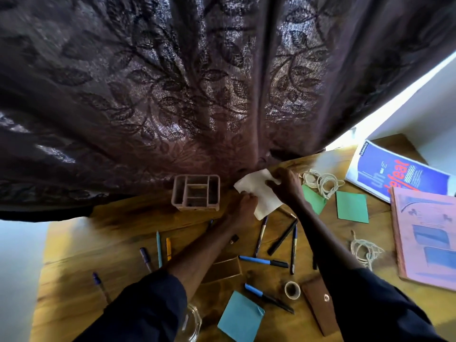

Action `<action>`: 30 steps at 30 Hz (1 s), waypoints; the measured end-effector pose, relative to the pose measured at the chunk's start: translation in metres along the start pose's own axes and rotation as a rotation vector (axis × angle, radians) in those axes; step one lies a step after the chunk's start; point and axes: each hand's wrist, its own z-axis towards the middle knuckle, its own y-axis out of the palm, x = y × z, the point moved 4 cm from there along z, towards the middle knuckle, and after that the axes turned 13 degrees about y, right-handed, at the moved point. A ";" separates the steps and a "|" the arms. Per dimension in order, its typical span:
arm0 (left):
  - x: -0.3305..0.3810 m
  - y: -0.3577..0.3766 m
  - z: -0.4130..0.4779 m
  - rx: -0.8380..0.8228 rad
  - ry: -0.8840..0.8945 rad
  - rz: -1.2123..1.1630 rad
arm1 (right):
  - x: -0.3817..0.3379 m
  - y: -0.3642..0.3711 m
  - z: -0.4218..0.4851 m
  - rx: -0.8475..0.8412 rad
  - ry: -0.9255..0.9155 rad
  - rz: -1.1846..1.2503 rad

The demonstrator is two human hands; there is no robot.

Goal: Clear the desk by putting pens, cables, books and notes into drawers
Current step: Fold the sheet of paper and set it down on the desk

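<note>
Wooden desk [111, 243]: left hand [243, 206], right hand [286, 186] pinch white paper [256, 191]; magazine [375, 174] reads "fear".

The only camera sits on the person's head and looks forward and down, close over the wooden bench [74, 267], with a wide view that shows the dark curtain [172, 82] filling the top and the bench across the bottom part.

Dim, fisheye-warped; daylight glare upper right
</note>
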 end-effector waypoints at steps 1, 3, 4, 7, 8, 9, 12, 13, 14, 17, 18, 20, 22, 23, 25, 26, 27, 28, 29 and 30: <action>0.002 -0.005 -0.005 0.038 0.018 0.060 | -0.001 -0.003 -0.010 0.021 -0.008 0.038; 0.008 -0.020 -0.023 0.268 0.088 0.102 | -0.002 -0.011 -0.034 0.060 -0.038 0.108; 0.012 -0.029 -0.037 0.387 0.119 0.081 | -0.003 -0.014 -0.047 0.070 -0.057 0.127; 0.015 -0.049 -0.077 0.622 0.208 0.009 | -0.012 -0.025 -0.092 0.078 -0.110 0.157; 0.014 -0.054 -0.089 0.658 0.236 0.021 | -0.016 -0.027 -0.107 0.072 -0.135 0.164; 0.013 -0.058 -0.099 0.669 0.249 0.010 | -0.020 -0.032 -0.122 0.068 -0.159 0.170; 0.006 -0.071 -0.128 0.630 0.266 -0.090 | -0.030 -0.047 -0.161 0.051 -0.241 0.176; 0.003 -0.074 -0.138 0.602 0.274 -0.119 | -0.032 -0.052 -0.173 0.033 -0.263 0.174; -0.001 -0.077 -0.148 0.554 0.271 -0.161 | -0.034 -0.058 -0.184 0.008 -0.280 0.179; -0.007 -0.083 -0.174 0.378 0.191 -0.447 | -0.037 -0.073 -0.207 -0.082 -0.288 0.250; -0.006 -0.084 -0.183 0.370 0.185 -0.573 | -0.038 -0.076 -0.213 -0.113 -0.268 0.300; -0.005 -0.084 -0.198 0.457 0.169 -0.753 | -0.037 -0.079 -0.221 -0.168 -0.201 0.422; -0.004 -0.085 -0.208 0.548 0.117 -0.848 | -0.036 -0.080 -0.229 -0.185 -0.162 0.483; -0.004 -0.085 -0.212 0.580 0.095 -0.867 | -0.036 -0.079 -0.233 -0.196 -0.159 0.497; -0.005 -0.088 -0.216 0.631 0.052 -0.874 | -0.036 -0.076 -0.240 -0.251 -0.144 0.509; -0.006 -0.090 -0.218 0.659 0.027 -0.870 | -0.035 -0.073 -0.242 -0.287 -0.122 0.524; -0.007 -0.093 -0.220 0.690 0.004 -0.858 | -0.032 -0.071 -0.244 -0.317 -0.094 0.554; -0.008 -0.095 -0.222 0.721 -0.013 -0.844 | -0.029 -0.070 -0.245 -0.339 -0.066 0.595; -0.008 -0.097 -0.224 0.743 -0.024 -0.828 | -0.027 -0.070 -0.247 -0.351 -0.040 0.638; -0.008 -0.098 -0.225 0.751 -0.030 -0.817 | -0.024 -0.072 -0.248 -0.350 -0.017 0.682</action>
